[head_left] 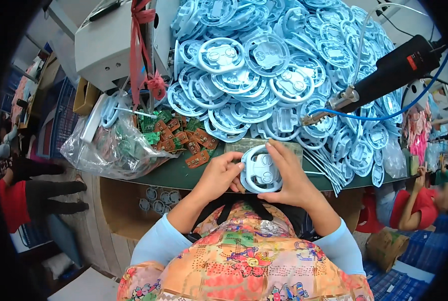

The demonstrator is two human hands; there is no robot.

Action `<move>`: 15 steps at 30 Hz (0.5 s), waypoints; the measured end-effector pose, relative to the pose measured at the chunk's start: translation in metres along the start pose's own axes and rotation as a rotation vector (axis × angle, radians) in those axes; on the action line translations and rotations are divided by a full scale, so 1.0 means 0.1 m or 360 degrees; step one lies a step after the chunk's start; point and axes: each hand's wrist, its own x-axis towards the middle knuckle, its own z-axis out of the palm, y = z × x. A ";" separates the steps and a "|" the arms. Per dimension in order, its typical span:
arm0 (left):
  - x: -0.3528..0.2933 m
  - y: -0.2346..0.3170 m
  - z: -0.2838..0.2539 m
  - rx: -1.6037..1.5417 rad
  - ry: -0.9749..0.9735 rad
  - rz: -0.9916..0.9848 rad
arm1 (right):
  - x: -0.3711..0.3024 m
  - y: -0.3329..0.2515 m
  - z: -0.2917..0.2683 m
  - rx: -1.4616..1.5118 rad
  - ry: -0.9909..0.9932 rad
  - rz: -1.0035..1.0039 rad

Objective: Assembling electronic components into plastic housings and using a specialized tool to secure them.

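Observation:
A light blue toy steering wheel (262,170) is held up between my two hands at the near edge of the green table. My left hand (221,171) grips its left rim, thumb and fingers closed on it. Around the right side curl the fingers of my right hand (290,175), closed on the rim too. Under and behind the wheel lies a greyish block (293,149), partly covered. Close to my left hand is a pile of small brown and green circuit boards (198,140). Several thin light blue rods (324,168) lie right of my right hand.
A big heap of light blue steering wheel parts (269,55) fills the table's back. From the right hangs a black power screwdriver (384,75) with a blue hose. A clear plastic bag (113,148) and grey machine (108,45) stand left. Below is a cardboard box (116,210). Other people sit or stand on both sides.

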 end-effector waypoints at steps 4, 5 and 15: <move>0.01 -0.01 -0.02 -0.0047 -0.0020 -0.0046 | 0.00 -0.05 0.09 -0.0072 0.0054 0.0069; 0.01 -0.02 -0.03 -0.0045 -0.0029 -0.0054 | 0.00 -0.06 0.10 -0.0095 0.0067 0.0060; 0.02 -0.04 -0.02 -0.0068 -0.0031 0.0001 | -0.01 -0.08 0.13 -0.0138 0.0081 0.0030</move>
